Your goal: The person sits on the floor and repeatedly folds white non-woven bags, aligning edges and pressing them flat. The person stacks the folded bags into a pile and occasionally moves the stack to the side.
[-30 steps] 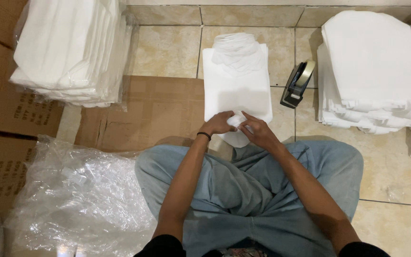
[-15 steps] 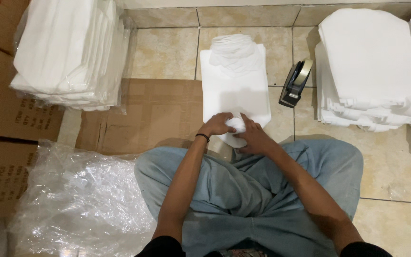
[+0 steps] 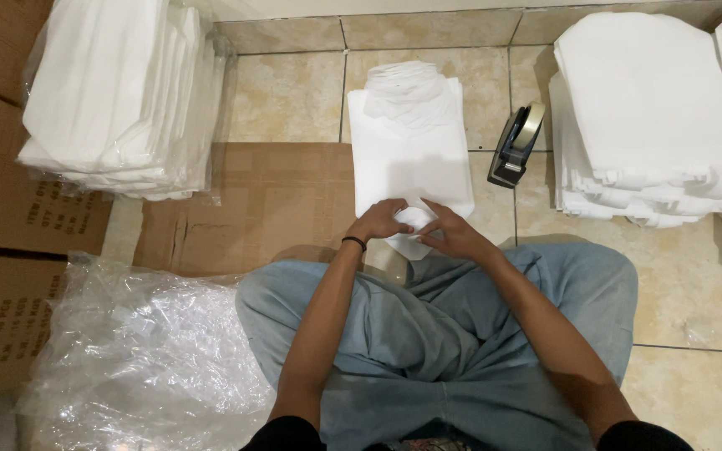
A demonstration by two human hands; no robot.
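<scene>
A folded white garment (image 3: 409, 142) lies on the tiled floor in front of my crossed legs, collar end away from me. My left hand (image 3: 379, 220) and my right hand (image 3: 453, 234) meet at its near edge. Both pinch a small white folded piece (image 3: 414, 219) between their fingertips, just above the garment's near end. A dark band circles my left wrist.
A black tape dispenser (image 3: 516, 144) stands right of the garment. Stacks of folded white cloth sit at the far left (image 3: 119, 100) and far right (image 3: 653, 117). Flattened cardboard (image 3: 269, 205) lies to the left, with cardboard boxes (image 3: 2, 209) and crumpled clear plastic (image 3: 135, 351) beyond.
My hands have stayed at the garment's near edge; the fingers shifted slightly on the small white piece. The view moved a little.
</scene>
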